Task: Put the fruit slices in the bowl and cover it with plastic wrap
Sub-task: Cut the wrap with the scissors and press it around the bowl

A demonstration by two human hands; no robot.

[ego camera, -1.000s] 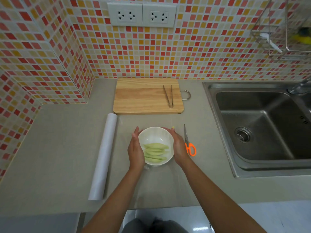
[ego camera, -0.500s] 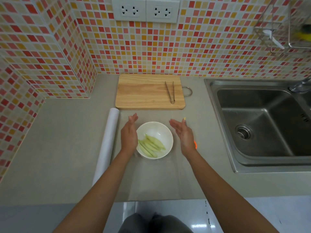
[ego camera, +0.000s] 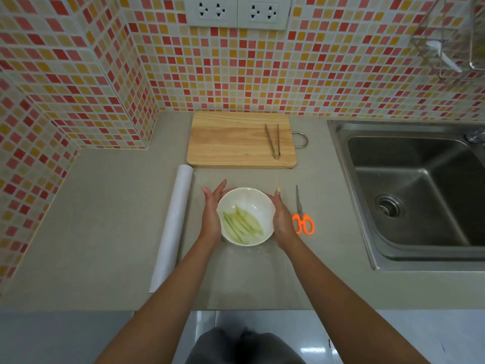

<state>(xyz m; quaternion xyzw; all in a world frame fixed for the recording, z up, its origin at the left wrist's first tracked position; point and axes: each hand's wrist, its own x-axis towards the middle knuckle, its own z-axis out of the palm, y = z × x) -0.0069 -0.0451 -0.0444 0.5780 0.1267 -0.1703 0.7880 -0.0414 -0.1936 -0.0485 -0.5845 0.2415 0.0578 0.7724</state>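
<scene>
A white bowl (ego camera: 253,199) stands on the grey counter in front of me, with several pale green fruit slices (ego camera: 242,224) lying in its near left part. My left hand (ego camera: 211,214) presses flat against the bowl's left side, fingers stretched forward. My right hand (ego camera: 282,222) cups its right side. A white roll of plastic wrap (ego camera: 173,224) lies to the left, and a clear sheet (ego camera: 249,274) from it spreads over the counter under the bowl. Crinkled film shows at the bowl's near edge. I cannot tell whether film covers the bowl's top.
Orange-handled scissors (ego camera: 303,222) lie just right of my right hand. A wooden cutting board (ego camera: 236,140) with metal tongs (ego camera: 273,140) sits behind the bowl. A steel sink (ego camera: 420,193) fills the right side. Tiled walls close the back and left.
Both hands left the bowl's sides, opened a little away from it, then closed in on its sides again. The slices now lie at a different angle, so the bowl has turned.
</scene>
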